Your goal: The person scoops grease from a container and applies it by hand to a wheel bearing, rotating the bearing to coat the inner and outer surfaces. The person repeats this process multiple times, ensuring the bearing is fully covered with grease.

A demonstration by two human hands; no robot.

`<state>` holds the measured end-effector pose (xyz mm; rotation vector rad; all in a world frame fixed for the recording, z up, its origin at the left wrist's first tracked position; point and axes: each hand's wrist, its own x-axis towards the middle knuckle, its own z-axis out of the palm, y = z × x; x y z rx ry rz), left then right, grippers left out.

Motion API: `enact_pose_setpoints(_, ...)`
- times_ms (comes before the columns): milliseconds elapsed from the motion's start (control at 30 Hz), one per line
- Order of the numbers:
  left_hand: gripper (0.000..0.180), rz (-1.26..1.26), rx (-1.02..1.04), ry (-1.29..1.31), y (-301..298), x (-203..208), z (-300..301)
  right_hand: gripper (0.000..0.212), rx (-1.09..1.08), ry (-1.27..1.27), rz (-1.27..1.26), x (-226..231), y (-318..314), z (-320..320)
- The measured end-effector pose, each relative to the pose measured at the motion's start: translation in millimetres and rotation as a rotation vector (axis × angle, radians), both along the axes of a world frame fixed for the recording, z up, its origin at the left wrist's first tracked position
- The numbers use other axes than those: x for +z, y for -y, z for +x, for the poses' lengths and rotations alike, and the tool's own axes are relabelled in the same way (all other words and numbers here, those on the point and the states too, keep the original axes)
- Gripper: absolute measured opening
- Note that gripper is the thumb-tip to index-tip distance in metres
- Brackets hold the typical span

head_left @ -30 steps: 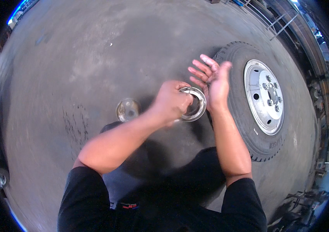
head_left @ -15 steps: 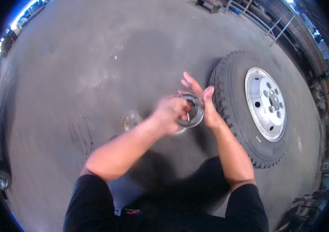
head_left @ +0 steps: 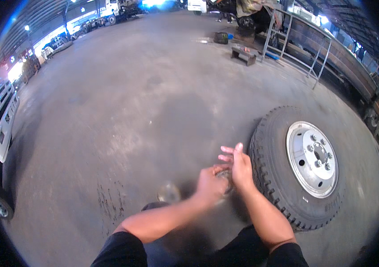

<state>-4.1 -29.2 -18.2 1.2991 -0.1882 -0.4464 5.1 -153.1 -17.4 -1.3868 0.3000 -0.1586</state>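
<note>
My left hand (head_left: 212, 184), smeared by motion, is closed around a metal ring (head_left: 226, 179). The hand covers most of the ring in this frame. Against the ring's other side rests the heel of my right hand (head_left: 241, 169), its fingers stretched up and apart. Just right of my hands a big truck tire (head_left: 260, 164) stands upright on a silver wheel rim (head_left: 294, 147) with several lug nuts. Below my left forearm's far side, a round, pale, shiny object (head_left: 169, 193) sits low near the floor, too blurred to name.
Grey concrete floor (head_left: 122, 102) spreads ahead. A small step stool (head_left: 243, 56) and a metal rail frame (head_left: 287, 58) stand at the far right, beside a long rusty truck chassis (head_left: 345, 66). A white vehicle (head_left: 6, 124) is at the left edge.
The view has tilted up, so the wheel and my hands sit lower and the far workshop shows. My left hand now hides more of the ring; my right hand still touches it.
</note>
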Motion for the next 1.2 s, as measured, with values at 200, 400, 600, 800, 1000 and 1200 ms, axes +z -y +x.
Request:
enact_pose_setpoints(200,0.019,-0.031,-0.045,-0.295,3,7,0,0.102,0.107,0.057,0.464,1,19,1)
enact_pose_setpoints(400,0.019,-0.123,0.018,-0.417,4,14,6,0.108,0.49,0.143,0.187,8,11,-13)
enact_pose_setpoints(600,0.018,-0.179,-0.09,-0.431,-7,-6,19,0.106,0.537,0.097,-0.065,-20,17,-14)
enact_pose_setpoints(800,0.027,-0.13,-0.035,-0.32,-2,-10,24,0.104,0.32,0.212,0.042,-20,25,-11)
enact_pose_setpoints(1000,0.027,0.122,0.014,0.098,15,-29,16,0.073,0.05,0.272,-0.153,-17,1,-14)
enact_pose_setpoints(1200,0.025,0.17,-0.125,0.287,6,-16,21,0.075,0.044,0.024,0.057,-10,3,-5)
